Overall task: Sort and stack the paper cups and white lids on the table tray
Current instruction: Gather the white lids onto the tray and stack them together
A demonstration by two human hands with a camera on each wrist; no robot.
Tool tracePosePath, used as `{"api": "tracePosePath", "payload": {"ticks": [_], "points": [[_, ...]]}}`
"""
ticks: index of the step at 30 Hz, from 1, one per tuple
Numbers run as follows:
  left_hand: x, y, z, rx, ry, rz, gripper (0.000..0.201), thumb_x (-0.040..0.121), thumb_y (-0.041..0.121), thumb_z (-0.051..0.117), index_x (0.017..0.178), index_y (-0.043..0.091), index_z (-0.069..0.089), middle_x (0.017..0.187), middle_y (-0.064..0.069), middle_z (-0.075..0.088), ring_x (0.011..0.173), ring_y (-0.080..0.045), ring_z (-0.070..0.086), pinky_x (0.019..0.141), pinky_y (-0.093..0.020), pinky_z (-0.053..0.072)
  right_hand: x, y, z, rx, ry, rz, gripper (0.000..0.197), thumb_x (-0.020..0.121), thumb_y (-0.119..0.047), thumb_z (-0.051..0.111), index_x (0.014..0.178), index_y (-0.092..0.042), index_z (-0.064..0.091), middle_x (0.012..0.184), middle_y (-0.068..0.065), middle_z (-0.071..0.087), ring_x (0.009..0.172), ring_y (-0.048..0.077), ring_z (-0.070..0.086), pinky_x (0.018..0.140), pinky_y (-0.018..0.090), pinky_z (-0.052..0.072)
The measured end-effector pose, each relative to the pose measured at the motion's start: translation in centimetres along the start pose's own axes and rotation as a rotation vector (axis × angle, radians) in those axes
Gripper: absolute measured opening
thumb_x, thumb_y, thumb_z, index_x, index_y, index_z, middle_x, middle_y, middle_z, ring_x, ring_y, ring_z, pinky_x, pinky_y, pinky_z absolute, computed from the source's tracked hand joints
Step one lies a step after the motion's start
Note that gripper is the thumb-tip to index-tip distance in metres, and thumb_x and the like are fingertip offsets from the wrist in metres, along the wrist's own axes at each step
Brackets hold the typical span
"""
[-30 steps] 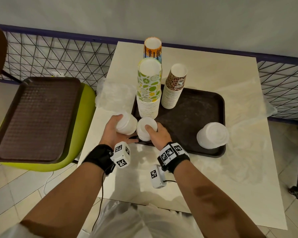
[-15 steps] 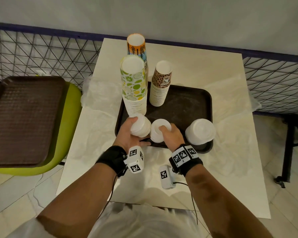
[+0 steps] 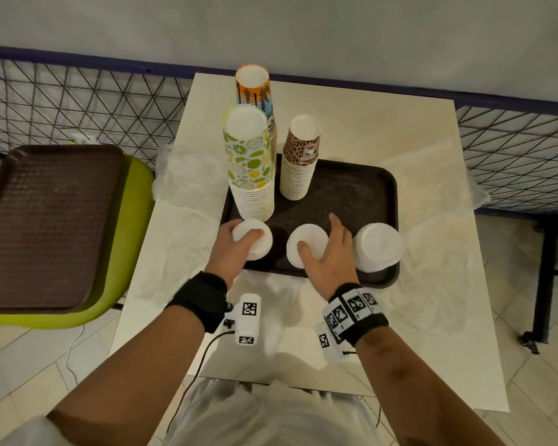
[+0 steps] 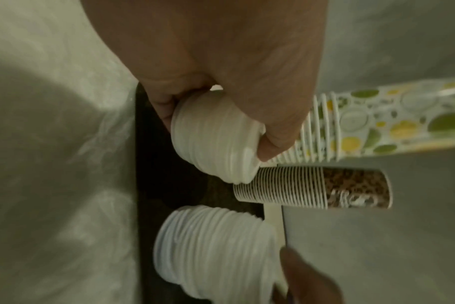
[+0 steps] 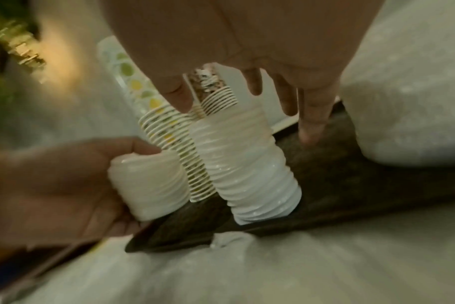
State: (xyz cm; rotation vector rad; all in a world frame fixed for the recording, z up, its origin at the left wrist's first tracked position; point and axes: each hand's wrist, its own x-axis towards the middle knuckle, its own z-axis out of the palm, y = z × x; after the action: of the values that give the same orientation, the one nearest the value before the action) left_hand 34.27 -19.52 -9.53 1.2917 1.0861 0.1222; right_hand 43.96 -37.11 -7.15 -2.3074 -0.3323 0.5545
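A dark tray (image 3: 361, 185) lies on the cream table. On it stand a lime-patterned cup stack (image 3: 248, 162) and a leopard-print cup stack (image 3: 300, 159), with an orange cup stack (image 3: 255, 88) behind them. My left hand (image 3: 244, 241) grips a short stack of white lids (image 3: 255, 249) (image 4: 216, 139), tilted, at the tray's near left corner. A second lid stack (image 3: 306, 246) (image 5: 244, 164) stands mid-front on the tray. My right hand (image 3: 329, 249) hovers over it, fingers (image 5: 312, 115) straight and spread, thumb at its top. A third, wider lid stack (image 3: 379, 243) sits at the front right.
A second brown tray (image 3: 45, 220) rests on a green chair (image 3: 136, 220) to the left. Crumpled clear plastic bags (image 3: 187, 175) lie on the table beside the tray on both sides. A wire mesh fence (image 3: 78, 101) runs behind the table.
My hands have moved apart. The right hand's fingers have spread off the middle lid stack, which stands alone on the tray. The left hand still grips its lids.
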Motion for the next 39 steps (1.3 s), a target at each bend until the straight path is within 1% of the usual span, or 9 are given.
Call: {"api": "tracePosePath", "payload": {"ticks": [2,6,10,14,20,25,34,37,39], "points": [[0.2,-0.1,0.5,0.127,-0.006,0.042,0.063,0.087,0.035,0.078,0.140,0.021,0.047,0.133,-0.002,0.055,0.121,-0.023,0.056,0.106,-0.041,0.050,-0.4,-0.3,0.0,-0.193,0.008,-0.125,0.097,0.080,-0.059,0.067,0.157,-0.037,0.011,0.163,0.008,0.016,0.145,0.035,0.027,0.115,0.051,0.032],[0.6,-0.4,1.1,0.220,-0.003,0.033,0.078,0.082,0.038,0.083,0.146,0.018,0.042,0.135,-0.002,0.055,0.123,-0.023,0.057,0.107,-0.041,0.050,0.2,-1.4,1.2,-0.437,-0.108,-0.138,0.100,0.077,-0.061,0.072,0.151,-0.053,0.006,0.164,0.006,0.001,0.141,0.040,0.029,0.106,0.057,0.043],[1.1,-0.9,0.9,0.308,0.001,0.021,0.081,0.081,0.043,0.083,0.147,0.017,0.043,0.137,-0.003,0.056,0.124,-0.025,0.056,0.108,-0.044,0.049,0.9,-1.2,2.3,-0.529,-0.163,-0.127,0.090,0.085,-0.046,0.074,0.151,-0.049,0.014,0.160,0.009,0.007,0.137,0.037,0.033,0.100,0.052,0.051],[1.4,-1.2,0.3,0.406,0.000,0.030,0.089,0.074,0.064,0.076,0.147,0.023,0.048,0.139,-0.006,0.051,0.120,-0.026,0.057,0.109,-0.046,0.049,1.0,-1.1,2.8,-0.576,-0.169,-0.144,0.085,0.089,-0.035,0.074,0.151,-0.048,0.018,0.152,0.009,0.019,0.132,0.037,0.037,0.094,0.045,0.055],[1.2,-1.1,-0.1,0.534,0.024,0.118,0.077,0.091,0.053,0.069,0.155,0.018,0.043,0.143,-0.011,0.050,0.130,-0.030,0.052,0.114,-0.044,0.042,1.5,-1.0,2.6,-0.622,-0.113,-0.131,0.081,0.089,-0.033,0.072,0.150,-0.046,0.021,0.147,0.011,0.023,0.125,0.037,0.042,0.092,0.044,0.055],[1.0,-0.7,0.6,0.545,0.006,0.123,0.076,0.084,0.066,0.061,0.143,0.019,0.057,0.133,-0.006,0.063,0.123,-0.028,0.059,0.107,-0.045,0.048,2.5,-0.8,2.2,-0.628,-0.083,-0.132,0.080,0.088,-0.033,0.074,0.149,-0.047,0.024,0.144,0.011,0.025,0.121,0.037,0.044,0.092,0.045,0.054],[1.0,-0.2,1.5,0.525,0.001,0.093,0.062,0.096,0.056,0.058,0.146,0.020,0.052,0.139,-0.005,0.059,0.125,-0.026,0.055,0.108,-0.042,0.046,3.2,-0.4,1.4,-0.598,-0.108,-0.132,0.096,0.085,-0.029,0.077,0.152,-0.050,0.011,0.144,0.008,0.025,0.122,0.036,0.044,0.098,0.047,0.051],[0.5,-0.3,1.4,0.455,0.011,0.081,0.072,0.090,0.060,0.064,0.148,0.020,0.048,0.139,-0.004,0.057,0.125,-0.026,0.055,0.108,-0.044,0.048,3.0,-0.3,1.3,-0.572,-0.090,-0.145,0.104,0.080,-0.032,0.081,0.152,-0.050,0.008,0.148,0.009,0.023,0.125,0.037,0.042,0.101,0.051,0.050],[-0.1,-0.6,1.3,0.459,0.028,0.127,0.092,0.073,0.069,0.072,0.148,0.022,0.045,0.138,-0.002,0.057,0.123,-0.024,0.057,0.104,-0.044,0.052,2.8,-0.3,1.2,-0.574,-0.058,-0.144,0.106,0.077,-0.040,0.083,0.151,-0.050,0.008,0.155,0.010,0.017,0.132,0.038,0.036,0.103,0.054,0.048]]}}
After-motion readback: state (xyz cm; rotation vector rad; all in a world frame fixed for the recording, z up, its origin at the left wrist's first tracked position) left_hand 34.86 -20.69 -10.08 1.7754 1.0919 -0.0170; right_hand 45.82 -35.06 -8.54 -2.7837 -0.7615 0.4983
